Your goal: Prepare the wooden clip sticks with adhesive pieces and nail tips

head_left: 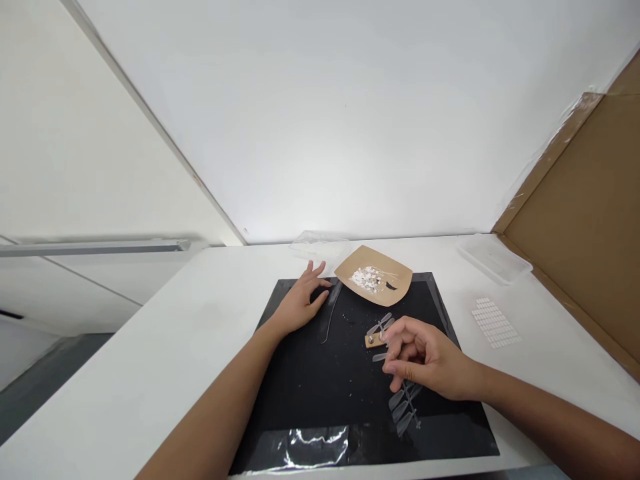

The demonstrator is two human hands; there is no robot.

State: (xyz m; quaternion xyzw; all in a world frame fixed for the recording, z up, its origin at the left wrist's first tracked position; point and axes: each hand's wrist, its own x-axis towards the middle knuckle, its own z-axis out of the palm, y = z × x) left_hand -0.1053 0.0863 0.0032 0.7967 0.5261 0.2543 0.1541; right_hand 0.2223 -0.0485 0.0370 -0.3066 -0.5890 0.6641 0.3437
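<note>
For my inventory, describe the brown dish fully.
The brown dish is shallow and four-cornered, with a matte, cardboard-like look. It lies face up and askew across the far edge of the black mat, partly over the white tabletop. It holds white bits and a dark curved scrap. The left hand is close to its left corner, not gripping it.

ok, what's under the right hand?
Clear plastic pieces and a tan block show past the edges of the right hand, over the black mat. Whatever lies directly beneath the hand is covered.
</note>
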